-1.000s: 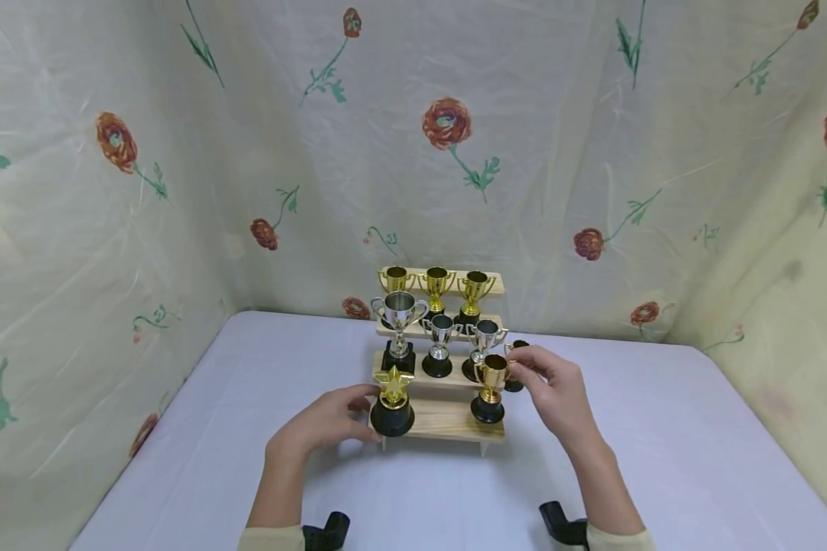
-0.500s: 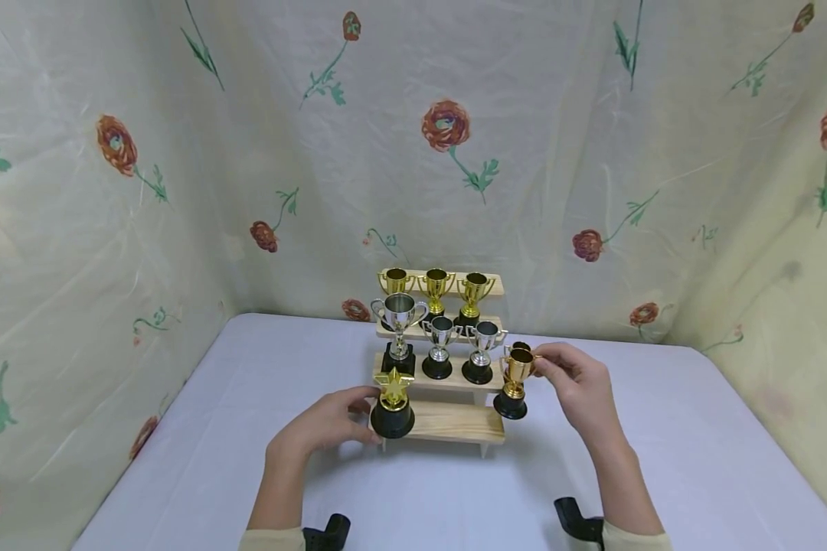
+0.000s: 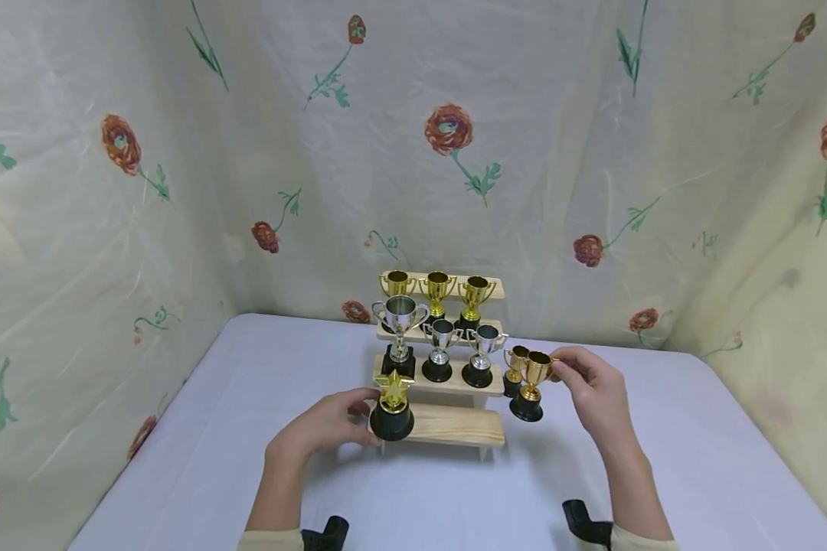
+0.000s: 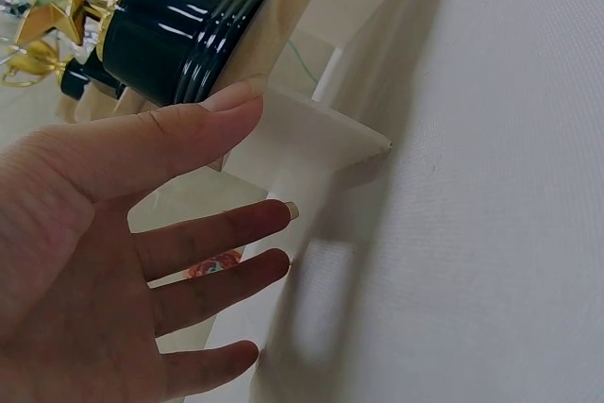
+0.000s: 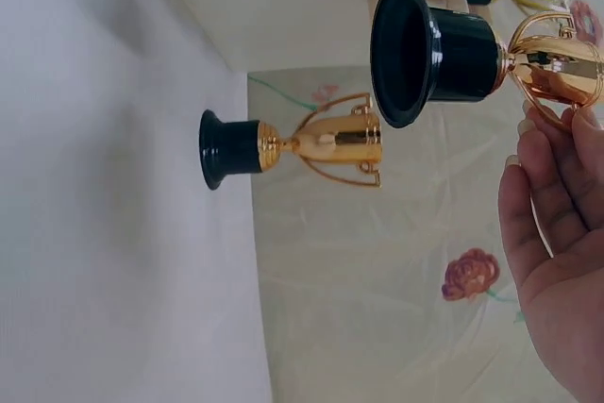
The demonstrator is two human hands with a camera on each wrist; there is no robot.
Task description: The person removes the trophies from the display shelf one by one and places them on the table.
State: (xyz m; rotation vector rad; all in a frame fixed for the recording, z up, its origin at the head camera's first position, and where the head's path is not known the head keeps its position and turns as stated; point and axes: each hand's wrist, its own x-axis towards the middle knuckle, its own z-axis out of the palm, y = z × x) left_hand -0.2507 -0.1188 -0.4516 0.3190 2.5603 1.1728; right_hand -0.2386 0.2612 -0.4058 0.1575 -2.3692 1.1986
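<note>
On the head view I see the right hand (image 3: 596,390) pinch a gold cup (image 3: 531,388) by its handle, right of the rack (image 3: 458,425), before a second cup (image 3: 517,358). The left hand (image 3: 327,421) is beside the star trophy (image 3: 392,419). My left wrist view shows its fingers (image 4: 222,233) spread, thumb at the rack's edge. On the right wrist view, the held cup hangs above the table (image 5: 132,271).
</note>
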